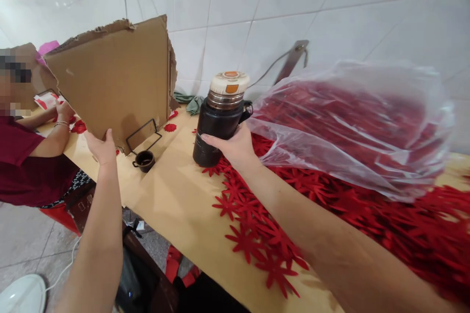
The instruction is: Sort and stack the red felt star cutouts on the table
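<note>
The right hand (240, 149) grips a black cylindrical flask (216, 129) with a cream-and-orange lid (230, 82), beside red flower-shaped cutouts (245, 240) on the tan tabletop (187, 205); the left hand (101, 147) meets a brown cardboard panel's (117, 78) lower edge, though I cannot tell whether its fingers close on it
</note>
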Action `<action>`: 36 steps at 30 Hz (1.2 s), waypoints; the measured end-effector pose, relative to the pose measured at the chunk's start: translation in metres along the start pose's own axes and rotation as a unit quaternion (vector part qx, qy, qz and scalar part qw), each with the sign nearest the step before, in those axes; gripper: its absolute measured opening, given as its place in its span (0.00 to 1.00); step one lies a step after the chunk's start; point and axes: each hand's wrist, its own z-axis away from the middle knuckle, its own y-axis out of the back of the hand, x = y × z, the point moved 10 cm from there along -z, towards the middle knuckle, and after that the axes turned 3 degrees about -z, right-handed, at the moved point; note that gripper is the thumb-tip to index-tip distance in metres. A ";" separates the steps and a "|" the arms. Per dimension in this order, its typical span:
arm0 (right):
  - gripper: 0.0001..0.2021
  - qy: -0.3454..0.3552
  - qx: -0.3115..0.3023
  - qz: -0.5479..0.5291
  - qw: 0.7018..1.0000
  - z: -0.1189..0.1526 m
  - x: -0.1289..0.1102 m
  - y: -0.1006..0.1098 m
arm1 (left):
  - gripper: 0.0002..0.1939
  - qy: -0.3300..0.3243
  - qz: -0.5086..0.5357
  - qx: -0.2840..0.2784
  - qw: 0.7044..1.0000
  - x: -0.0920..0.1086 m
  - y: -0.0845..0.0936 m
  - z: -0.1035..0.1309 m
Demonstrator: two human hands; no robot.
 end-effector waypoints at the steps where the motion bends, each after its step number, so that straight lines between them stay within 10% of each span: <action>1: 0.30 0.001 -0.006 0.000 1.000 0.002 -0.002 0.000 | 0.24 0.009 0.000 -0.003 1.000 -0.002 0.001 0.001; 17: 0.28 -0.029 -0.044 -0.045 0.998 0.028 -0.011 0.005 | 0.20 0.043 -0.012 -0.030 0.999 -0.015 0.032 -0.003; 36: 0.25 -0.063 -0.076 -0.047 0.994 0.059 -0.016 0.006 | 0.20 0.075 0.050 0.025 0.996 -0.044 0.120 -0.003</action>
